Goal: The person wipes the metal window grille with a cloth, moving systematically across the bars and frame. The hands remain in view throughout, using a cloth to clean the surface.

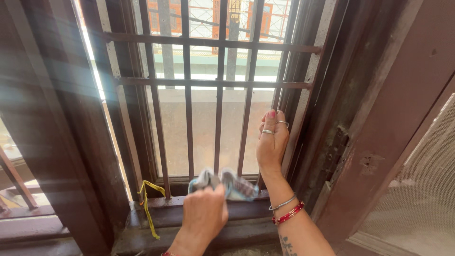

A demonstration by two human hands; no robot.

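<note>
My left hand (204, 215) is closed on a crumpled blue-grey cloth (237, 187) and presses it against the bottom rail of a window, just above the dark sill (246, 220). My right hand (271, 142), with rings and pink nails, is higher up. Its fingers curl around the rightmost vertical bar (283, 95) of the brown metal grille (188, 118). Silver and red bangles (286, 211) sit on the right wrist.
A yellow string (148, 204) hangs from the bottom of a grille bar at the left. A brown wooden frame (379, 118) stands at the right, with a mesh panel (422, 189) beyond it. An open shutter (57, 118) is at the left. Buildings show outside.
</note>
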